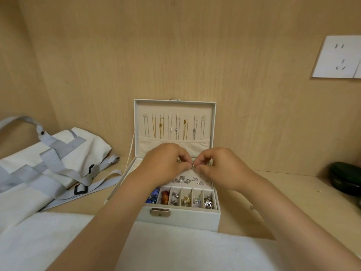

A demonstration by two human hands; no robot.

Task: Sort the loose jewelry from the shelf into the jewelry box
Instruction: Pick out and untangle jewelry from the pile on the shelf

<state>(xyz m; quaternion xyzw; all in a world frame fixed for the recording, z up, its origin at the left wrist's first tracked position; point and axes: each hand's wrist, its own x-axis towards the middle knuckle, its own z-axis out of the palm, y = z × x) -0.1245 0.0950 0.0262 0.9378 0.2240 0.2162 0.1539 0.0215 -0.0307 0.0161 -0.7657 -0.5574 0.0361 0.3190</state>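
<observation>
A white jewelry box (181,220) stands open on the wooden shelf, its lid upright against the back wall with several chains (173,126) hanging inside. The front row of compartments holds blue, amber, silver and gold pieces (183,200). Several silver earrings (187,180) sit on the perforated pad behind them. My left hand (164,165) and my right hand (222,169) meet above that pad, and both pinch one small silver earring (193,165) between their fingertips. A tiny silver piece (252,207) lies loose on the shelf to the right of the box.
A white and grey tote bag (48,159) lies at the left. White fluffy cloth (175,247) covers the shelf's front. A dark green case (345,178) sits at the far right. A white wall socket (338,56) is on the back panel.
</observation>
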